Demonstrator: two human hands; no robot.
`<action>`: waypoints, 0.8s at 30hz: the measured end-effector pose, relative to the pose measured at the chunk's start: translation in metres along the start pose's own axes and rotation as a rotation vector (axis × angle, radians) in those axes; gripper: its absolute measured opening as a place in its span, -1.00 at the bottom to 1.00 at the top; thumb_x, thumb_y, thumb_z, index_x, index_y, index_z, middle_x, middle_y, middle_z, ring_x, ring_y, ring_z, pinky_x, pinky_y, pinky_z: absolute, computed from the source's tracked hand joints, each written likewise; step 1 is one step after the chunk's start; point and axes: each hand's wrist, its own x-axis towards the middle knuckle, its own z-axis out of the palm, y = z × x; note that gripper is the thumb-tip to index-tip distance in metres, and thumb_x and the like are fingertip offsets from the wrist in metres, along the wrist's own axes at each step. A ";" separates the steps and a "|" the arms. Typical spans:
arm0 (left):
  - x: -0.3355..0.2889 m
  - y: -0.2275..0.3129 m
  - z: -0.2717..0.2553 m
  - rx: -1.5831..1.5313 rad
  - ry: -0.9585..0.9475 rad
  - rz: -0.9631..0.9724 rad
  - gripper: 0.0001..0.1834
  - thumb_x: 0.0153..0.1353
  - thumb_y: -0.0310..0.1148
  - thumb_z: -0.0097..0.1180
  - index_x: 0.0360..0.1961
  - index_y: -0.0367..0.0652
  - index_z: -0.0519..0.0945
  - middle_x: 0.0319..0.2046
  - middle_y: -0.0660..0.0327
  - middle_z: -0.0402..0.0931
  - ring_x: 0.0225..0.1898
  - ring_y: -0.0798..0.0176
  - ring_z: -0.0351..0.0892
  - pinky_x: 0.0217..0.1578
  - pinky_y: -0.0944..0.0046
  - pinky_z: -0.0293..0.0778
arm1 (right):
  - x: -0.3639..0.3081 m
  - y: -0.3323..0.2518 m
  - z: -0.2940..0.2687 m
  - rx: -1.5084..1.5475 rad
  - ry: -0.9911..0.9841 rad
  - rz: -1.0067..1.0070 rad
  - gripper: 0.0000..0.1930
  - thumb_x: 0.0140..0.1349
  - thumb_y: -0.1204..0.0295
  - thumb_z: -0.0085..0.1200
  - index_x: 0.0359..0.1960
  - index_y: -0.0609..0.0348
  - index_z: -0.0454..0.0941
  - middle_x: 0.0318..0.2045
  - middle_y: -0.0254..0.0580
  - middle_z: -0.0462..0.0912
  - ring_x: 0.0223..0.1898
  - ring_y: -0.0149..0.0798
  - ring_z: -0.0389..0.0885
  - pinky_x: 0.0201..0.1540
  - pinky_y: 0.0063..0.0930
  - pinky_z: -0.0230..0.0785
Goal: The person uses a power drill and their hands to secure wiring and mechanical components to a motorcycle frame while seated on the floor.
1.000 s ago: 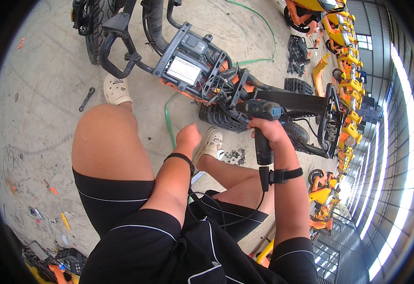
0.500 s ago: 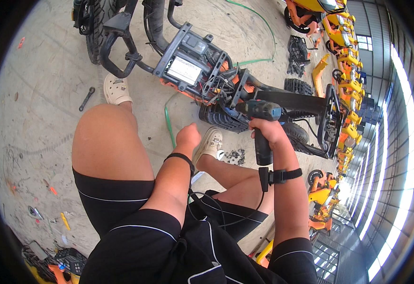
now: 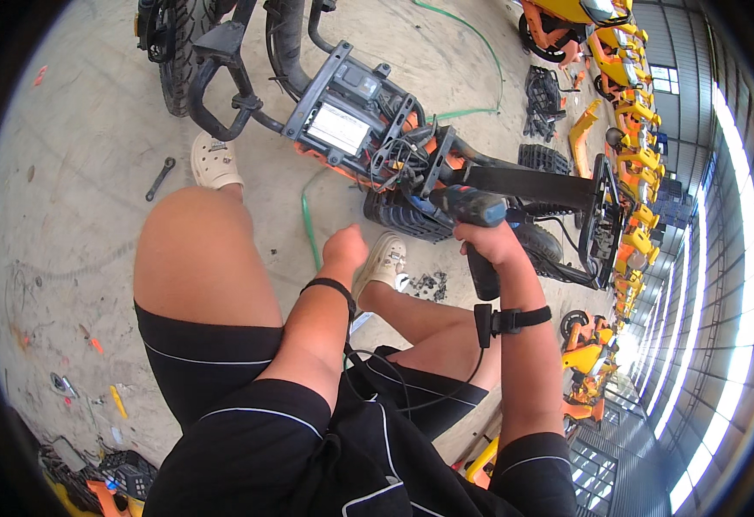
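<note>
Cordless drill [image 3: 477, 207] at stripped scooter frame [image 3: 528, 183], right hand [image 3: 491, 243] clenched round its handle [image 3: 483, 277].
Drill body sits just above the grip, nose leftward, presumably held so to aim at the frame; contact unclear. Left hand [image 3: 345, 248] curled above the floor [image 3: 273, 189], apart from the drill; whether it grasps anything, cannot tell. Wrench [image 3: 160, 179] lies farther left.
</note>
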 end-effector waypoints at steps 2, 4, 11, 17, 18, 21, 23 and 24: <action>0.002 -0.003 -0.004 0.022 -0.029 0.002 -0.72 0.25 -0.31 0.04 -0.08 -0.17 0.60 -0.10 -0.09 0.66 -0.01 -0.16 0.63 0.01 -0.07 0.53 | 0.001 -0.004 0.001 -0.223 -0.015 0.062 -0.69 0.01 0.47 0.22 -0.17 0.31 0.60 -0.48 -0.20 0.65 -0.56 -0.33 0.61 -0.47 -0.35 0.49; -0.001 0.003 -0.011 0.043 -0.043 0.008 -0.70 0.25 -0.32 0.04 -0.05 -0.18 0.61 -0.06 -0.09 0.65 0.02 -0.15 0.63 0.05 -0.06 0.53 | 0.006 -0.023 -0.003 -0.445 -0.073 0.049 -0.70 -0.01 0.45 0.24 -0.20 0.30 0.61 -0.49 -0.19 0.66 -0.55 -0.32 0.62 -0.45 -0.36 0.50; -0.012 0.049 -0.019 0.183 -0.171 0.198 -0.70 0.22 -0.28 0.02 -0.12 -0.14 0.68 -0.08 -0.05 0.66 -0.03 -0.16 0.63 0.02 -0.06 0.53 | 0.009 -0.050 -0.024 -0.455 -0.179 0.082 -0.74 -0.05 0.45 0.25 -0.30 0.33 0.65 -0.51 -0.16 0.67 -0.55 -0.28 0.63 -0.46 -0.36 0.50; -0.014 0.119 -0.057 -0.207 -0.164 0.383 -0.74 0.22 -0.25 0.03 -0.33 -0.21 0.65 -0.38 0.05 0.64 -0.40 0.05 0.64 -0.39 0.08 0.54 | -0.035 -0.047 -0.049 -0.060 0.031 -0.146 -0.72 0.01 0.52 0.22 -0.18 0.23 0.64 -0.46 -0.26 0.64 -0.55 -0.35 0.58 -0.46 -0.40 0.45; -0.017 0.135 -0.077 -0.333 -0.318 0.264 -0.74 0.23 -0.24 0.03 -0.36 -0.21 0.63 -0.49 0.11 0.59 -0.53 0.17 0.58 -0.53 0.16 0.50 | -0.034 -0.032 -0.052 0.095 0.076 -0.210 -0.71 0.03 0.54 0.21 -0.14 0.23 0.63 -0.44 -0.28 0.63 -0.54 -0.35 0.58 -0.45 -0.41 0.45; -0.046 0.181 -0.146 -0.509 -0.436 0.173 -0.71 0.30 -0.26 -0.02 -0.07 -0.22 0.54 -0.44 0.25 0.50 -0.57 0.36 0.43 -0.61 0.32 0.35 | -0.030 -0.002 -0.046 0.449 0.191 -0.377 -0.72 0.07 0.59 0.19 -0.13 0.23 0.58 -0.42 -0.28 0.61 -0.54 -0.35 0.59 -0.47 -0.42 0.45; -0.068 0.203 -0.183 -0.615 -0.412 0.143 -0.70 0.30 -0.35 -0.01 0.00 -0.25 0.53 -0.38 0.23 0.52 -0.49 0.39 0.46 -0.57 0.35 0.36 | -0.040 -0.006 -0.027 0.758 0.240 -0.392 -0.71 0.06 0.61 0.18 -0.13 0.23 0.54 -0.38 -0.25 0.61 -0.54 -0.33 0.60 -0.49 -0.45 0.47; -0.077 0.217 -0.199 -0.623 -0.421 0.121 -0.69 0.29 -0.40 0.00 0.02 -0.27 0.53 -0.36 0.23 0.53 -0.45 0.40 0.47 -0.55 0.37 0.37 | -0.031 0.010 -0.026 0.744 0.243 -0.396 -0.69 0.04 0.62 0.19 -0.12 0.22 0.55 -0.37 -0.24 0.61 -0.55 -0.32 0.59 -0.50 -0.45 0.46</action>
